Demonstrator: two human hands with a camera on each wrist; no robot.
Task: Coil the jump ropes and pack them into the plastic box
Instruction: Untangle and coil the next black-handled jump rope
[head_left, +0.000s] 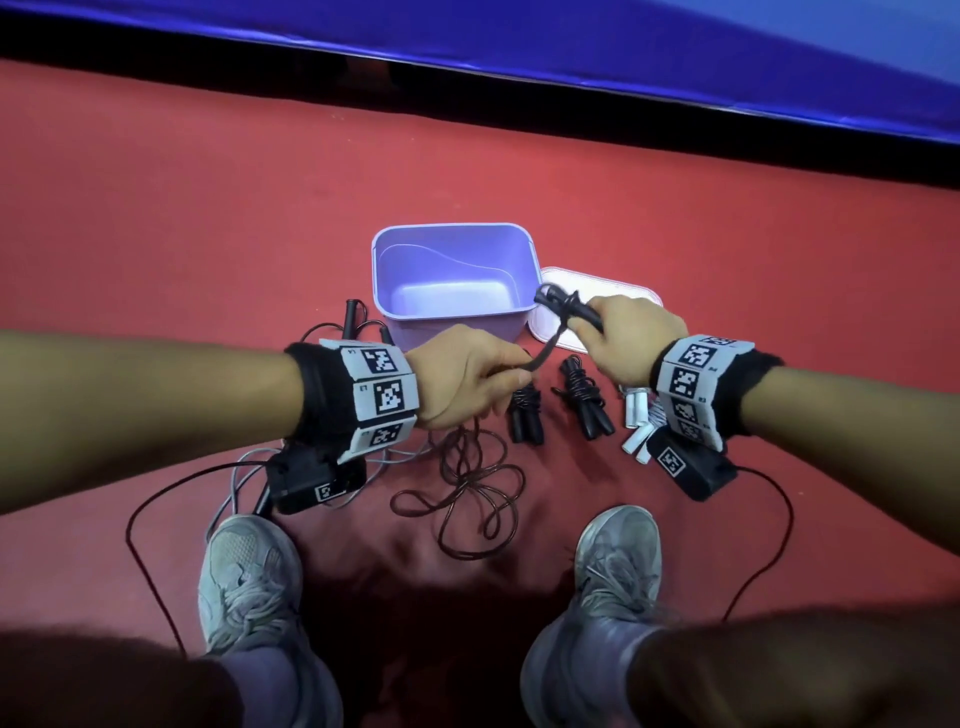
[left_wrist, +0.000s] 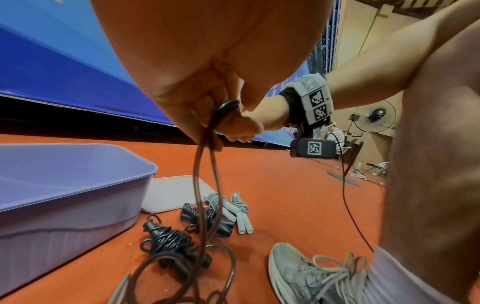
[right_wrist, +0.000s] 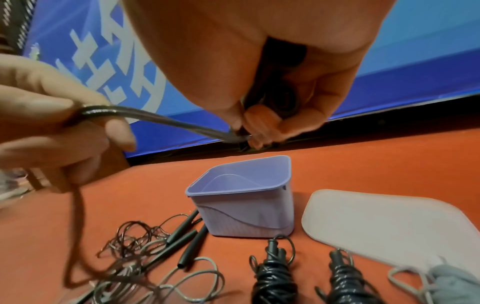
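Grey shoes (head_left: 249, 577) are seen lowest, and near the plastic box (head_left: 452, 275) on the floor a jump rope (head_left: 467, 483) is pinched by the left hand (head_left: 462, 379) while its handles (head_left: 566, 306) are gripped by the right hand (head_left: 628, 338); tension should be kept for tight, even coils.

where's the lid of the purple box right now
In the head view the lid lies flat on the red floor just right of the open purple box, partly hidden behind the right hand.
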